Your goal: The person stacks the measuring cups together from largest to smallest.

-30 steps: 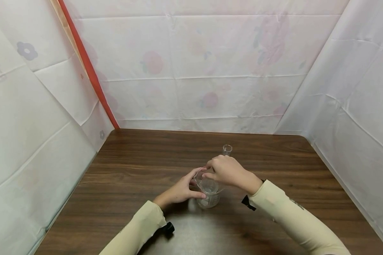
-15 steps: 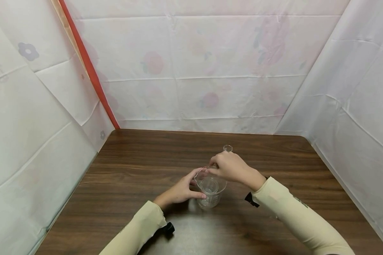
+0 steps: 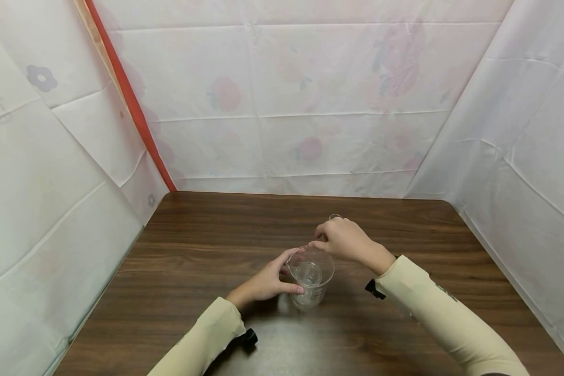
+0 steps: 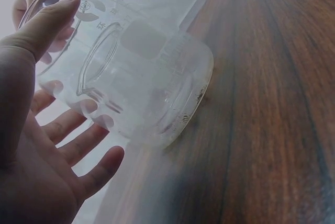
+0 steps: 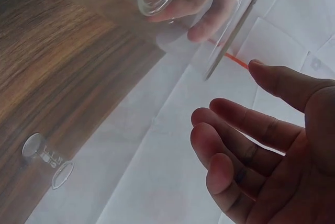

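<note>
Gripping large glass beaker (image 4: 149,69) between thumb and fingers: left hand (image 3: 268,280), at beaker's nine o'clock. Beaker upright on brown wood-grain table (image 3: 192,261); smaller beaker (image 3: 308,273) inside it. Right hand (image 3: 350,241) between beaker's one and two o'clock, near rim, fingers loosely bent, thumb apart, holding nothing; contact with rim cannot be told. Small glass vessel (image 5: 49,160) on table at large beaker's one o'clock, mostly behind right hand in head view. Red strip (image 3: 131,99) toward ten o'clock, along pale printed sheeting (image 3: 282,78).
</note>
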`<state>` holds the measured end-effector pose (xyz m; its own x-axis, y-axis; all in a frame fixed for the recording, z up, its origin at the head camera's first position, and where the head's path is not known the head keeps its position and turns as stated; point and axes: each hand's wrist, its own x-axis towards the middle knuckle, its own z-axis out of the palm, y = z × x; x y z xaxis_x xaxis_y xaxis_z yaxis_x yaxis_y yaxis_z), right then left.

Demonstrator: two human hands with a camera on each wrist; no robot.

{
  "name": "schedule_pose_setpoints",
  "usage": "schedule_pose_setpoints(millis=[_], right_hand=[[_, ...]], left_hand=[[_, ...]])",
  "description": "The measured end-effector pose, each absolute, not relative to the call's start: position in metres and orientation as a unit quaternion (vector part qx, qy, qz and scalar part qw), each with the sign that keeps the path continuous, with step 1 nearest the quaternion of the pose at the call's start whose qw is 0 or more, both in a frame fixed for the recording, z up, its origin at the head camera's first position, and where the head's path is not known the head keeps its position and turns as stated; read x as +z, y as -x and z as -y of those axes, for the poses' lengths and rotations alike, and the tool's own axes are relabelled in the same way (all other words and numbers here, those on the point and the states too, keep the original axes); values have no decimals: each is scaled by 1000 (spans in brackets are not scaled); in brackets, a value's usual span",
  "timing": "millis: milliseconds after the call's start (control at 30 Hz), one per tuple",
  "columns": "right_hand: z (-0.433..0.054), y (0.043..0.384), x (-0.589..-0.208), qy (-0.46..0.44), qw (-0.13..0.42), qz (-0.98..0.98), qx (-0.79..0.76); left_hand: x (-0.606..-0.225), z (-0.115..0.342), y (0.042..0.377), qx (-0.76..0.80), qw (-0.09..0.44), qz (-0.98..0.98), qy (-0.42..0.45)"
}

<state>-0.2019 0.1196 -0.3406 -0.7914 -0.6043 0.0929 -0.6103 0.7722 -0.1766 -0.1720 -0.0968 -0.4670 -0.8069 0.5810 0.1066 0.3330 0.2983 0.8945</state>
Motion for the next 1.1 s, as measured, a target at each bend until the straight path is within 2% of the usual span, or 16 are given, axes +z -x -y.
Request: schedule_pose_setpoints(millis=[433, 733, 1100], right_hand=[[-123, 213, -338, -289, -3, 951, 111], [-124, 216, -341, -277, -15, 953, 123], [-126, 221, -347, -263, -18, 956, 129]], left_hand=[[-430, 95, 156, 524, 113, -792, -293], [-463, 95, 171, 524, 113, -794, -286], [-465, 97, 171, 530, 111, -787, -296]])
